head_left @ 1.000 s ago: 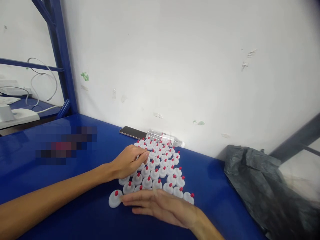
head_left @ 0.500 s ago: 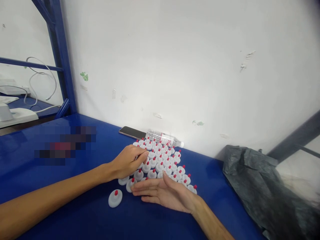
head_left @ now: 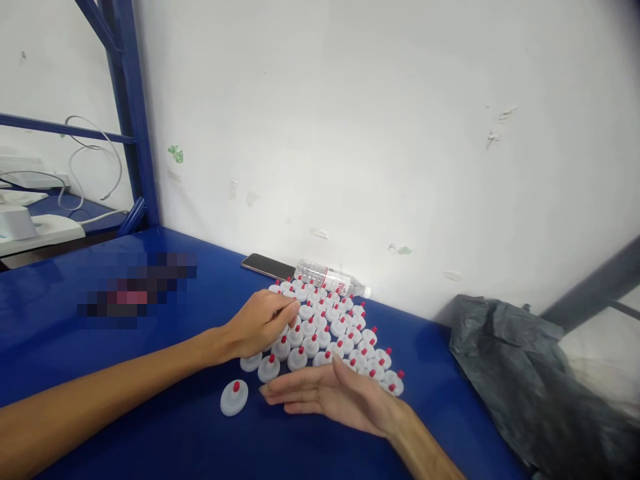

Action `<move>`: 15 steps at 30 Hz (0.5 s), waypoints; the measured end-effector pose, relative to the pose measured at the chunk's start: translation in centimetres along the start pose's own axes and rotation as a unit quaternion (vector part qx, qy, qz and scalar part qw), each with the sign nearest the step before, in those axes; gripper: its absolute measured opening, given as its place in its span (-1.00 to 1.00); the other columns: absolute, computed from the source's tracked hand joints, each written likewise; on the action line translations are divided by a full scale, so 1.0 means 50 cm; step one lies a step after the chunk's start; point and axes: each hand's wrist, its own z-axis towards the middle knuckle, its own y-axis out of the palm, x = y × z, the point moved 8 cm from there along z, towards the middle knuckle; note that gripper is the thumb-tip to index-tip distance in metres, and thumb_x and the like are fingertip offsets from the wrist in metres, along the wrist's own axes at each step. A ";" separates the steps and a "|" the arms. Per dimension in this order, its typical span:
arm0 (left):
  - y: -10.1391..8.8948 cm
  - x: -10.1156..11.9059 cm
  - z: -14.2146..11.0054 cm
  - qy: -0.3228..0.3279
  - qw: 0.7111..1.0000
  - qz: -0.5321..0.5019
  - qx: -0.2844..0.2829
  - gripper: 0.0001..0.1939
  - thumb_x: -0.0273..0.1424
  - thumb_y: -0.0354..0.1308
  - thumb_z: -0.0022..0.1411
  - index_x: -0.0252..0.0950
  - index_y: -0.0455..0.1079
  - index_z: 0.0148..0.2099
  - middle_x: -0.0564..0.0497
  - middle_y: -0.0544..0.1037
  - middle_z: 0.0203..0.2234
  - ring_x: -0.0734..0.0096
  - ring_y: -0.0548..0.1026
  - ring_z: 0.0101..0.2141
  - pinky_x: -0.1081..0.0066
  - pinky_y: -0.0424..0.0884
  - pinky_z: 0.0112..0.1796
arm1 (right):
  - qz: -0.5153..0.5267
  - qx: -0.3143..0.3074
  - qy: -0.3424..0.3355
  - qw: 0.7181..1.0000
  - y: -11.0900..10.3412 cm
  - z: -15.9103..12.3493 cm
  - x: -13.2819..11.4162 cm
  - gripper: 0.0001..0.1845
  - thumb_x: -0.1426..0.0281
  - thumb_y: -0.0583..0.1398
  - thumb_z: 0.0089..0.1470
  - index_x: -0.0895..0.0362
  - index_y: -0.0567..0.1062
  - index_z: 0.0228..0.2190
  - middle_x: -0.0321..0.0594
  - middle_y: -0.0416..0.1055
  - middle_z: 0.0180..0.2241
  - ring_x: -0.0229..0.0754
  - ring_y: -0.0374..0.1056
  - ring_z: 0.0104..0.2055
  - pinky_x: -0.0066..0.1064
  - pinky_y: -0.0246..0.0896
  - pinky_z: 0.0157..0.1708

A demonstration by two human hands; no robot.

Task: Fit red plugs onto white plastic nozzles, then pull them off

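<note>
A crowd of white round caps with red tips [head_left: 320, 320] stands packed together on the blue table [head_left: 200, 427]. Over the left side of this group is my left hand [head_left: 263, 323], its fingers curled closed; whatever they may hold is hidden. My right hand [head_left: 335, 397] lies along the near edge of the group, open, fingers stretched out to the left and the palm turned toward the caps. Its fingertips are close to one cap [head_left: 269, 370] at the near left corner. A single cap [head_left: 234, 400] sits apart, left of those fingertips.
Behind the caps lie a clear plastic bottle [head_left: 325, 277] on its side and a dark phone [head_left: 267, 267], near the white wall [head_left: 320, 133]. At the right is a dark plastic bag [head_left: 505, 360]. A blue metal frame [head_left: 133, 120] rises at the left. A blurred patch covers something on the table's left.
My right hand has drawn slightly back from the near caps, showing more of them. Caps at the right front sit a little farther right. The left hand stays closed over the group.
</note>
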 end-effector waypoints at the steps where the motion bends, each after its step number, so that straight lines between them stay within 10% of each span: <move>1: 0.000 -0.003 0.000 -0.008 1.000 -0.013 0.003 -0.49 -0.26 -0.18 0.44 -0.28 0.41 -0.48 0.10 0.41 -0.67 0.43 0.37 -0.57 0.41 0.26 -0.43 | 0.001 -0.004 0.000 1.000 0.005 0.002 0.002 -0.16 -0.21 0.05 0.10 0.16 0.51 0.10 0.09 0.34 0.21 0.15 0.19 0.31 -0.05 -0.03 0.28; 15: -0.021 -0.002 0.012 0.007 0.994 -0.106 0.040 -0.42 -0.22 -0.27 0.50 -0.32 0.43 -0.43 0.07 0.47 -0.63 0.48 0.40 -0.58 0.44 0.29 -0.47 | 0.024 0.043 0.000 0.999 -0.013 -0.004 0.002 -0.33 -0.11 -0.01 0.22 0.03 0.52 0.08 -0.13 0.30 0.26 0.01 0.04 0.38 -0.16 -0.10 0.33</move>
